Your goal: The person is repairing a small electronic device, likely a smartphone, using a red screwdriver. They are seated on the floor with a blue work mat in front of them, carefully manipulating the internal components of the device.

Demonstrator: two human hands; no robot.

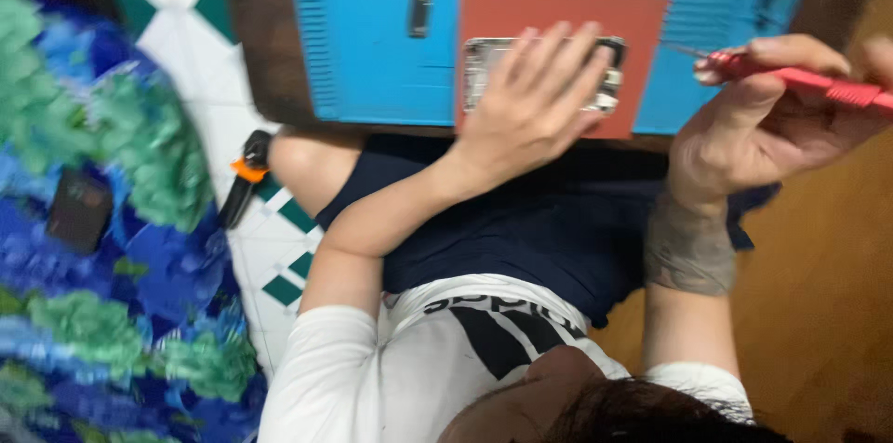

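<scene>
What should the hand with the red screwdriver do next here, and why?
Probably bring the red screwdriver down to the opened phone. The right hand holds the tool off to the side, above the blue mat, tip clear of the device, while the left hand lies flat on the phone on the red pad, steadying it.

White-green tiled floor point(270, 266), brown wooden table point(256, 24), blue-green patterned fabric point(112, 220) beside.
</scene>
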